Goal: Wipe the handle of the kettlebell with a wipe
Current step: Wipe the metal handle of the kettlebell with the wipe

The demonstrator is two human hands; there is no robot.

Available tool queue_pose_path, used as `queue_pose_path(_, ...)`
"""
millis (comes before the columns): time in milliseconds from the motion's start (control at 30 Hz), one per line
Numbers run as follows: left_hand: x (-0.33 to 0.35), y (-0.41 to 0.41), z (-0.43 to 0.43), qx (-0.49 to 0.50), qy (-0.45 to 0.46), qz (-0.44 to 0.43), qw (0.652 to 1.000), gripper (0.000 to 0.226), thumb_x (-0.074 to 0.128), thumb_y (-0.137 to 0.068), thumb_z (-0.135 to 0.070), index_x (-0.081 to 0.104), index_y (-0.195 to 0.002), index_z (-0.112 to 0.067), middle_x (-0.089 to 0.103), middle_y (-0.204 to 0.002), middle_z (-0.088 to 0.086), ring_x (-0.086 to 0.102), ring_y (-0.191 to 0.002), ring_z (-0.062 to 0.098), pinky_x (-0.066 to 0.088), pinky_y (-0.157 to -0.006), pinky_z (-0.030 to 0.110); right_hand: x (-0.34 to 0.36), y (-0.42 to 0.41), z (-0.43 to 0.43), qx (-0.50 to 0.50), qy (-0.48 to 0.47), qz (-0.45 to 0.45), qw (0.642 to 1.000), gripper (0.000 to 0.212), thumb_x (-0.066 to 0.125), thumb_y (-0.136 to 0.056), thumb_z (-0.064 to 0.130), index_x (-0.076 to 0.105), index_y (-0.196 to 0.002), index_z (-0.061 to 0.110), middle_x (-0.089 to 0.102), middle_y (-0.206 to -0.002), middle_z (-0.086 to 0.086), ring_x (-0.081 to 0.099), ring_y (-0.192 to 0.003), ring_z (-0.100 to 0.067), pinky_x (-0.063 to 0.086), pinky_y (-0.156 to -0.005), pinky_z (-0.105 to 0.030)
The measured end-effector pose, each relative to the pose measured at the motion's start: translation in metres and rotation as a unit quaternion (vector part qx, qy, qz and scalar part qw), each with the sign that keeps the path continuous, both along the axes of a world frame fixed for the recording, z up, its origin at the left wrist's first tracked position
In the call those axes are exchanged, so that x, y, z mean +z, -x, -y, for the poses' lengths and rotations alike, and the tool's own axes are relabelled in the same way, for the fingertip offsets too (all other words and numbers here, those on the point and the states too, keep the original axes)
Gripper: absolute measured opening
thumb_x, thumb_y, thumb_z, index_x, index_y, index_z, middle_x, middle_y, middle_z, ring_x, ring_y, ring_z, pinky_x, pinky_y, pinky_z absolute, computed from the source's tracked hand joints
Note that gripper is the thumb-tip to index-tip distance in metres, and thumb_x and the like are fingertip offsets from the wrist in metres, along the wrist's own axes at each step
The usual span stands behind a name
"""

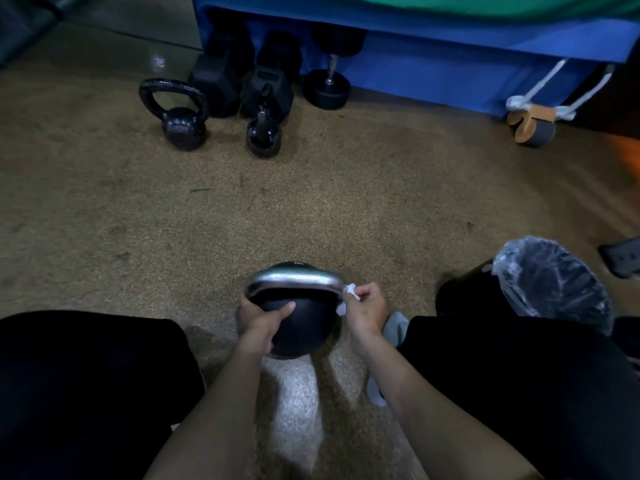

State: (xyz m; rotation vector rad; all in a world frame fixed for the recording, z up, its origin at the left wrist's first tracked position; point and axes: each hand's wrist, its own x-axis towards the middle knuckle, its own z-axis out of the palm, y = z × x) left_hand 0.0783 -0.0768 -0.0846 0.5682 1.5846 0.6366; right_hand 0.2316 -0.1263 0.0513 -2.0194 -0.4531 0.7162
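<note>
Black kettlebell [298, 327] on the floor [311, 202] between the person's knees.
Left hand [263, 318] grips its body; right hand [367, 306] pinches the white wipe [350, 293] against the silver handle [294, 277]. Lined bin [550, 282] just right; two smaller kettlebells [180, 116] well ahead.

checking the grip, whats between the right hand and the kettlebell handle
In the head view, a white wipe sits bunched between the right hand and the right end of the silver handle.
</note>
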Motion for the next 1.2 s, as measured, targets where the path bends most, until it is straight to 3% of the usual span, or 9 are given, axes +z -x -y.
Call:
queue_pose_path(100,0.003,0.0,0.001,0.005,-0.005,-0.003,1.0,0.109,0.104,-0.061,-0.028,0.037,-0.145,-0.043,0.055,-0.154,0.001,0.051,-0.142,0.041,0.048,-0.101,0.079,0.001,-0.001,-0.001,-0.001,-0.019,0.016,1.0,0.005,0.062,-0.085,0.006,0.057,-0.084,0.003,0.052,-0.058,0.004,0.048,-0.047,-0.001,0.035,-0.041,-0.004)
queue_pose_path(200,0.003,0.0,0.001,0.006,-0.003,-0.01,1.0,0.107,0.104,-0.066,-0.024,0.036,-0.148,-0.039,0.054,-0.156,0.002,0.051,-0.143,0.041,0.046,-0.105,0.079,-0.002,0.004,0.002,0.009,-0.012,0.035,0.999,0.007,0.059,-0.08,0.001,0.056,-0.078,0.006,0.054,-0.063,0.002,0.053,-0.054,-0.01,0.038,-0.047,-0.009)
queue_pose_path(300,0.005,-0.001,0.001,0.011,-0.003,-0.005,1.0,0.109,0.104,-0.066,-0.023,0.035,-0.149,-0.04,0.054,-0.156,0.003,0.051,-0.143,0.041,0.046,-0.103,0.08,-0.015,0.007,0.006,0.008,0.005,0.028,1.0,0.023,0.055,-0.07,-0.001,0.051,-0.063,0.02,0.058,-0.061,-0.003,0.06,-0.06,-0.025,0.052,-0.059,-0.035)
queue_pose_path(367,0.004,0.0,0.001,0.011,-0.008,-0.007,1.0,0.115,0.106,-0.056,-0.03,0.035,-0.146,-0.044,0.055,-0.155,0.002,0.052,-0.142,0.04,0.046,-0.102,0.081,-0.019,0.006,0.005,-0.011,0.013,0.023,1.0,0.024,0.056,-0.07,0.002,0.051,-0.061,0.024,0.06,-0.062,-0.002,0.062,-0.064,-0.029,0.053,-0.064,-0.042)
queue_pose_path(500,0.005,0.0,0.001,0.014,0.004,-0.011,1.0,0.111,0.104,-0.065,-0.023,0.034,-0.149,-0.043,0.053,-0.157,0.002,0.049,-0.145,0.043,0.047,-0.098,0.081,-0.018,0.007,0.006,-0.011,0.012,0.024,1.0,0.019,0.059,-0.075,-0.001,0.054,-0.066,0.015,0.058,-0.064,0.001,0.057,-0.065,-0.017,0.046,-0.066,-0.029)
queue_pose_path(667,0.007,0.0,0.001,0.015,0.008,-0.008,1.0,0.108,0.102,-0.069,-0.02,0.035,-0.151,-0.042,0.052,-0.159,0.002,0.047,-0.147,0.043,0.046,-0.1,0.081,-0.019,0.005,0.004,-0.021,0.011,0.018,1.0,0.02,0.062,-0.076,0.0,0.053,-0.064,0.014,0.062,-0.069,-0.002,0.059,-0.071,-0.02,0.046,-0.071,-0.03)
queue_pose_path(967,0.007,-0.001,0.002,0.02,0.002,-0.015,1.0,0.106,0.104,-0.066,-0.023,0.038,-0.147,-0.041,0.056,-0.153,0.002,0.053,-0.14,0.041,0.053,-0.095,0.074,-0.027,0.005,0.007,0.003,-0.006,0.04,0.999,0.029,0.059,-0.071,-0.002,0.048,-0.057,0.02,0.06,-0.066,-0.004,0.056,-0.065,-0.019,0.046,-0.066,-0.03)
queue_pose_path(1067,0.005,0.0,0.002,0.018,-0.008,-0.005,1.0,0.109,0.105,-0.058,-0.028,0.04,-0.143,-0.042,0.059,-0.15,0.0,0.055,-0.138,0.039,0.049,-0.103,0.076,-0.028,0.006,0.006,0.02,-0.023,0.064,0.997,0.027,0.058,-0.069,0.001,0.048,-0.058,0.023,0.063,-0.072,-0.007,0.059,-0.07,-0.021,0.047,-0.068,-0.032)
queue_pose_path(1200,0.005,-0.001,0.002,0.009,-0.016,0.0,1.0,0.122,0.102,-0.036,-0.044,0.04,-0.141,-0.044,0.059,-0.15,-0.001,0.055,-0.138,0.039,0.049,-0.104,0.075,-0.03,0.007,0.012,0.05,0.026,0.061,0.997,0.025,0.06,-0.073,0.001,0.052,-0.059,0.02,0.065,-0.074,-0.001,0.058,-0.071,-0.016,0.044,-0.068,-0.025)
